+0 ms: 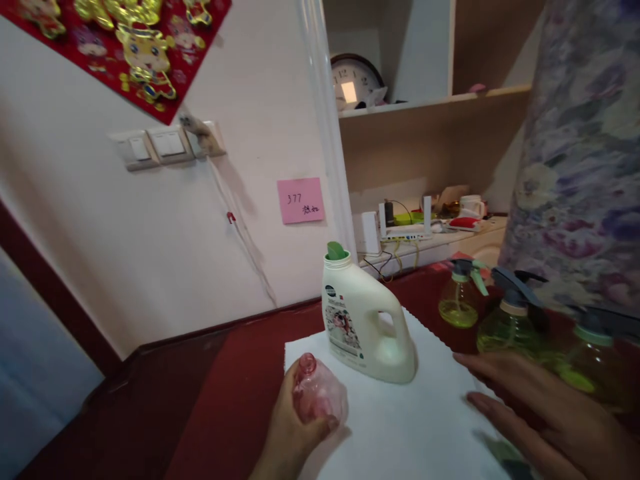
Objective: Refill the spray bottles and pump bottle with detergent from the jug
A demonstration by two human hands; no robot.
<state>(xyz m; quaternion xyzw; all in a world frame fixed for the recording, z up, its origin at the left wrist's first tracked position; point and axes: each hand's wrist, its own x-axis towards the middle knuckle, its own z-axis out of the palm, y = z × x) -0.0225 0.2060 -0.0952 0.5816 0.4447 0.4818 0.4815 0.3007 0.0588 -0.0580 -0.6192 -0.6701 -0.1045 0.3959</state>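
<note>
My left hand (pixel 287 427) is wrapped round a small clear pink bottle (pixel 325 393) with an uncapped neck, tilted slightly, over the white sheet (pixel 430 427). Just behind it a pale green detergent jug (pixel 370 327) with a handle stands upright, its cap off and a green spout showing in the mouth. At the right, my right hand (pixel 555 407) is stretched out with fingers apart and holds nothing visible. It is somewhat blurred. Below its fingers lies a dark and green piece (pixel 510 457), partly cut off and too blurred to name.
Several spray bottles with yellow-green liquid stand at the right, among them a near one (pixel 507 327) and a far one (pixel 457 303). The table (pixel 225 393) has a dark red cover and meets the wall. Behind are a router (pixel 405 230) and shelves (pixel 425 103).
</note>
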